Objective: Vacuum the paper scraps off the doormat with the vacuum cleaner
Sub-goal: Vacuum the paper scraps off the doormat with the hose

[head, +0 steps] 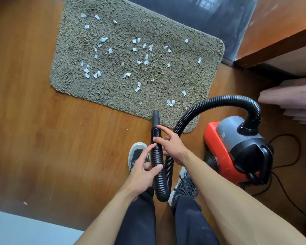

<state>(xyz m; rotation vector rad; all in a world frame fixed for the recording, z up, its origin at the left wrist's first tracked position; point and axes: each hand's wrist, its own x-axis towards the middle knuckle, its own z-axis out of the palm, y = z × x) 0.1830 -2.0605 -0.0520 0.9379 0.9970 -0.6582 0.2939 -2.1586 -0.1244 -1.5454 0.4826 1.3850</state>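
A grey-green shaggy doormat (124, 96) lies on the wooden floor, strewn with several white paper scraps (127, 75). A red, grey and black canister vacuum cleaner (237, 151) stands at the right. Its black ribbed hose (219, 101) arcs over the mat's near right corner and loops down between my feet. My left hand (143, 172) grips the hose lower down, thumb across it. My right hand (171, 145) holds it just above, fingers curled over the ribs. The smooth nozzle end (155, 117) points at the mat's near edge.
A dark glass door (210, 16) stands behind the mat, with a brown wooden frame (279, 48) to its right. The vacuum's black power cord (290, 174) trails on the floor at right. My two shoes (136, 154) stand beside the hose. One scrap (25, 203) lies on the floor.
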